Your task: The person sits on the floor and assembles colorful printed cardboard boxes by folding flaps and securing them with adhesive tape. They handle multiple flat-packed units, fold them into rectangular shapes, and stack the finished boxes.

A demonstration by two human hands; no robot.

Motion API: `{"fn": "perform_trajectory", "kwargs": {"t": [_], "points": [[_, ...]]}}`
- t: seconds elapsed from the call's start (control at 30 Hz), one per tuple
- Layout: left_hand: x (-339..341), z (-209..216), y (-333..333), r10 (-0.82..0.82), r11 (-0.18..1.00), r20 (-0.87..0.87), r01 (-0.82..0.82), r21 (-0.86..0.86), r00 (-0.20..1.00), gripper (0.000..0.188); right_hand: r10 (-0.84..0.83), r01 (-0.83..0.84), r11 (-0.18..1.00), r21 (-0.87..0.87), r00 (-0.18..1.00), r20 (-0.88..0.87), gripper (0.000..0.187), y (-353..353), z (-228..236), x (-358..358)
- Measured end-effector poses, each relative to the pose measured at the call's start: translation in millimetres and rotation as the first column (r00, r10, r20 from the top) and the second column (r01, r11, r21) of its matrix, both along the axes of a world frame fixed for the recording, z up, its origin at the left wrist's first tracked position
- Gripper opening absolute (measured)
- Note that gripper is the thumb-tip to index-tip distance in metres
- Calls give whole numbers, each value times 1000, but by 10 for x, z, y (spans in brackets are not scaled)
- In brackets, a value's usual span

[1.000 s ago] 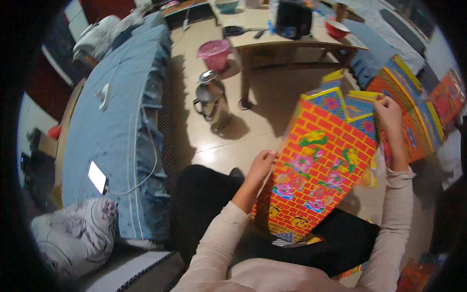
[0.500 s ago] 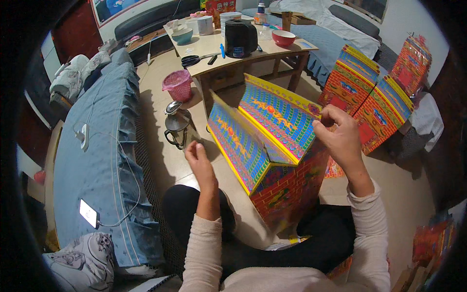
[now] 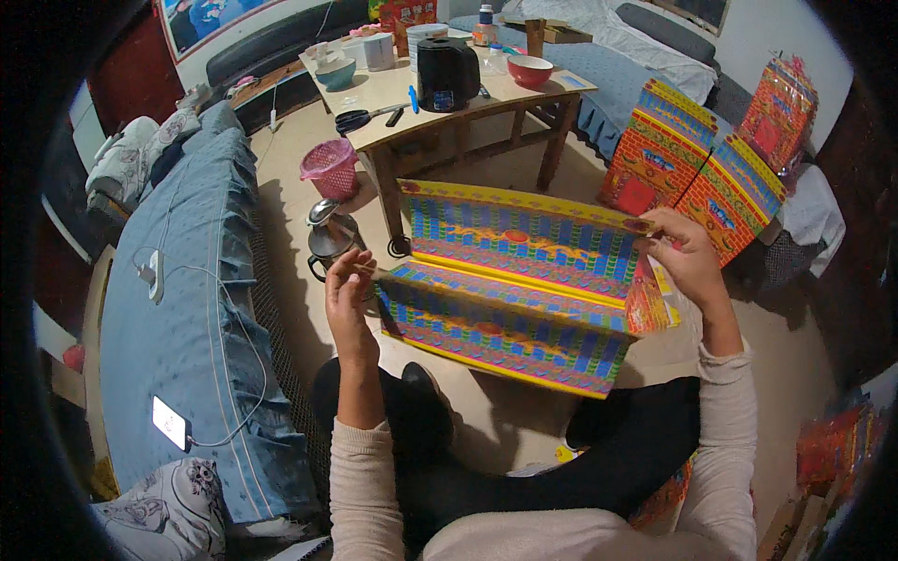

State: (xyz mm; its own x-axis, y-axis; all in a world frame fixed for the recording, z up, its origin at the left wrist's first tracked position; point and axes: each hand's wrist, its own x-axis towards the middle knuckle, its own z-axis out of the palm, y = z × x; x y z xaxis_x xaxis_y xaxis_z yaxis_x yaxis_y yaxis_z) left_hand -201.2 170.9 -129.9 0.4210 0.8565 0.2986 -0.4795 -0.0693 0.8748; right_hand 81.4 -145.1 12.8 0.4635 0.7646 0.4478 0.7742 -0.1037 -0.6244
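A brightly printed cardboard house [image 3: 505, 318] hangs in front of me above my knees, with blue-and-green roof-tile panels and yellow edges. Its two roof panels meet in a V-shaped valley, and the brick-patterned walls underneath are mostly hidden. My right hand [image 3: 685, 257] pinches the upper right corner of the far panel. At the left end, my left hand [image 3: 351, 290] is closed, with its fingertips at the corner of the near panel. A small red-and-yellow printed piece [image 3: 652, 304] shows below my right hand.
More printed cardboard houses [image 3: 659, 150] stand at the right, beside a plastic-wrapped bundle [image 3: 778, 117]. Ahead is a table [image 3: 374, 134] with a black kettle [image 3: 449, 75], scissors [image 3: 355, 120] and bowls. A metal flask [image 3: 329, 238] and pink basket [image 3: 329, 171] stand left, near a blue-covered sofa [image 3: 178, 346].
The cardboard house has turned, so its roof now runs left to right and its brick wall is out of sight. My left hand has moved slightly up and left to its corner.
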Motion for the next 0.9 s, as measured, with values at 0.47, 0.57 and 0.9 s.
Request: {"fn": "perform_trajectory", "kwargs": {"t": [0.47, 0.57, 0.9], "points": [[1209, 440, 473, -456, 818, -391, 549, 171, 800, 64, -351, 336, 932, -134, 930, -111, 33, -477, -371, 423], [1684, 232, 609, -546, 740, -349, 633, 227, 762, 65, -359, 345, 925, -157, 931, -68, 34, -590, -430, 508], [2095, 245, 325, -680, 603, -424, 785, 141, 598, 27, -466, 475, 876, 86, 784, 410, 31, -536, 29, -237]]}}
